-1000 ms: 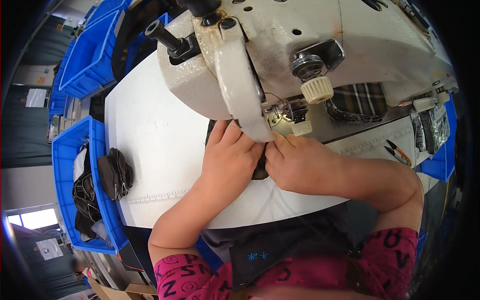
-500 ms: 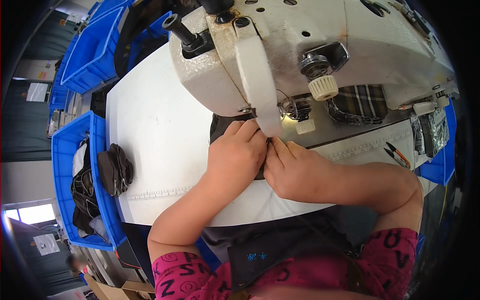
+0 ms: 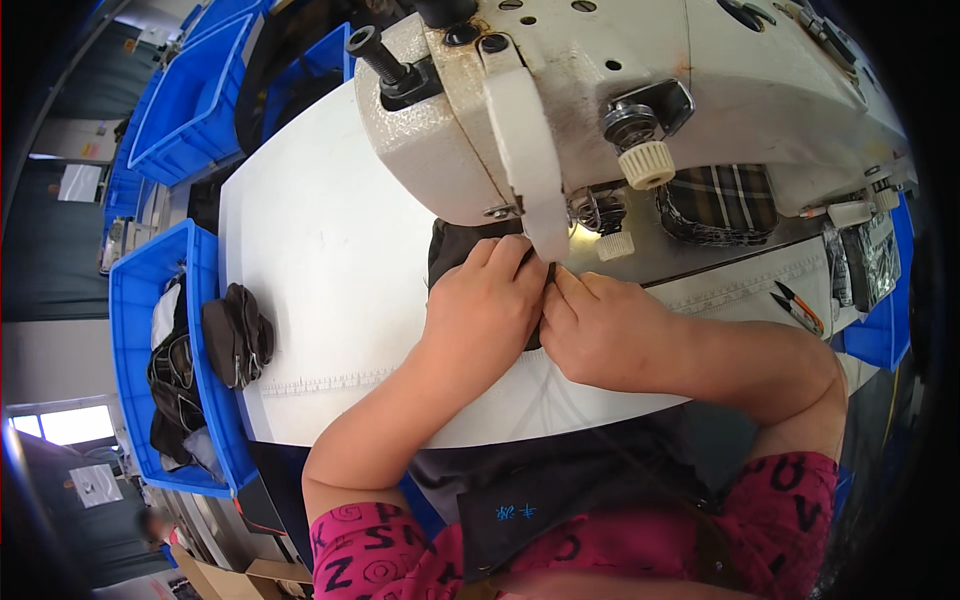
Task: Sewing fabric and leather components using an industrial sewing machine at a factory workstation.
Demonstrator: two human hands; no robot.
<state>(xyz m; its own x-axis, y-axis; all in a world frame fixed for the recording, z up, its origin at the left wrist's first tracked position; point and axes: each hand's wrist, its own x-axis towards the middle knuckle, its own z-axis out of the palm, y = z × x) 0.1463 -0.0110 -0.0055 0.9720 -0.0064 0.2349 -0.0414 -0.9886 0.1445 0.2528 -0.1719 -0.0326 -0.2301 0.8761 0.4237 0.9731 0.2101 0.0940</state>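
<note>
Pinches dark cloth [image 3: 455, 248] with left hand [image 3: 482, 308] and right hand [image 3: 605, 328] beneath sewing machine [image 3: 600, 120], risking skewed cloth from uneven tugging.

We see a magenta top [image 3: 610, 545] with short sleeves [image 3: 795, 510] printed in black letters, a dark apron [image 3: 590, 470] bearing a small blue marking [image 3: 516, 512], and bare forearms [image 3: 385, 415], left hand [image 3: 482, 312] and right hand [image 3: 608, 335].

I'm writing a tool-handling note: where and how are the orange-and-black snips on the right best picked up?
Probably by the orange end, from the lower right: the snips lie on the white tabletop with dark, pointed ends spread and aimed up-left. The right forearm passes close below, so reaching from slightly above seems safer.
</note>
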